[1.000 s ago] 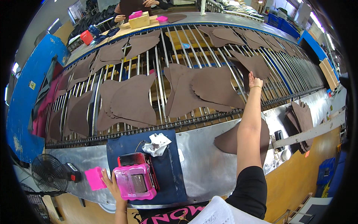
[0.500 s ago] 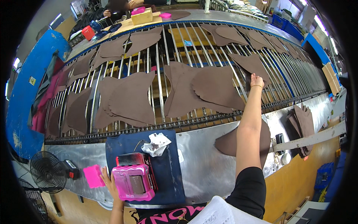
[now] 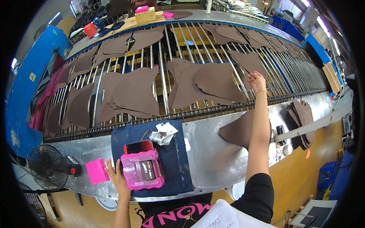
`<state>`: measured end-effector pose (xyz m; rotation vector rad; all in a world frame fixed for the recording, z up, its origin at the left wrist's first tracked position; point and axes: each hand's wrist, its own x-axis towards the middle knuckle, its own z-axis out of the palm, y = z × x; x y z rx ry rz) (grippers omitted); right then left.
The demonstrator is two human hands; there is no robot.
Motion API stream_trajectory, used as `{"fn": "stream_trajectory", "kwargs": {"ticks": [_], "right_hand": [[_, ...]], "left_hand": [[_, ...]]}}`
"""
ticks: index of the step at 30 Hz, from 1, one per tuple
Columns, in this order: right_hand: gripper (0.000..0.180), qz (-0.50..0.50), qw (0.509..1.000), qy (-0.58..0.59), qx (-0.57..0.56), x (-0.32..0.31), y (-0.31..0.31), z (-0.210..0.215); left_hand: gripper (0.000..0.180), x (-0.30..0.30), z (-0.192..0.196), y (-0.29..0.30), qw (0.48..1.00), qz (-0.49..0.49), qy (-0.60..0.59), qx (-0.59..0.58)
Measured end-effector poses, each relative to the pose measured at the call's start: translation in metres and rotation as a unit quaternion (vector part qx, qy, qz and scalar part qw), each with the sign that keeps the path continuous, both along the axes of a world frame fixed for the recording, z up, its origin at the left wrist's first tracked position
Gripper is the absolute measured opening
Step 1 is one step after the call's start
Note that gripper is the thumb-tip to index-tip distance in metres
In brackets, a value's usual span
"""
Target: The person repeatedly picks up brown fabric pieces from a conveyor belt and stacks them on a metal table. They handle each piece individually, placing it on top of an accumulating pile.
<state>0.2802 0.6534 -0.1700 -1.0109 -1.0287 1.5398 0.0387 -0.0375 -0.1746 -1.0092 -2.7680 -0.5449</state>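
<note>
My right hand (image 3: 256, 80) reaches over the bar conveyor (image 3: 163, 81), at the near edge of a brown leather-like piece (image 3: 249, 60). Its fingers are loosely bent and slightly apart; no grip on the piece shows. On the metal bench my left hand (image 3: 117, 176) lies open. It is between a flat pink block (image 3: 97, 171) and a clear pink-framed box (image 3: 142, 170) with a dark block in it, its fingertips close to the box. Beneath my right forearm lies a brown cut piece (image 3: 237, 131) on the bench.
More brown pieces (image 3: 131, 93) lie overlapped along the bars. A stack of them (image 3: 303, 121) rests at the bench's right end, behind a pale metal arm (image 3: 319, 127). A black fan (image 3: 48, 167) stands at left. Crumpled white paper (image 3: 163, 133) lies on a dark blue mat (image 3: 178, 163).
The view has shifted slightly. My right hand has turned, its fingers looser at the brown piece's near edge. My left hand stays beside the pink-framed box. The person across the conveyor has moved.
</note>
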Motion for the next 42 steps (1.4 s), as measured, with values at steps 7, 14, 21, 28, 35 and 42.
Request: {"fn": "stream_trajectory", "kwargs": {"ticks": [7,14,21,28,35,42], "right_hand": [[0.028,0.012,0.827,-0.482,0.29,0.085,-0.146,-0.019],[0.039,-0.092,0.636,-0.714,0.277,0.165,-0.304,-0.036],[0.063,-0.247,0.62,-0.729,0.15,0.158,-0.331,-0.032],[0.061,-0.254,0.64,-0.723,0.061,0.154,-0.331,-0.022],[0.048,-0.323,0.629,-0.687,0.167,0.155,-0.334,-0.03],[0.033,-0.329,0.662,-0.656,0.153,0.16,-0.334,-0.023]], "left_hand": [[0.036,-0.002,-0.006,-0.002,1.0,0.006,0.025,0.013],[0.034,-0.007,-0.018,-0.006,1.0,-0.012,-0.006,0.012],[0.035,-0.01,-0.028,-0.013,0.998,-0.054,-0.008,0.045],[0.036,-0.015,-0.033,-0.016,0.997,-0.057,-0.013,0.044],[0.037,-0.015,-0.034,-0.015,0.997,-0.053,-0.022,0.051],[0.038,-0.015,-0.034,-0.015,0.997,-0.055,-0.023,0.049]]}}
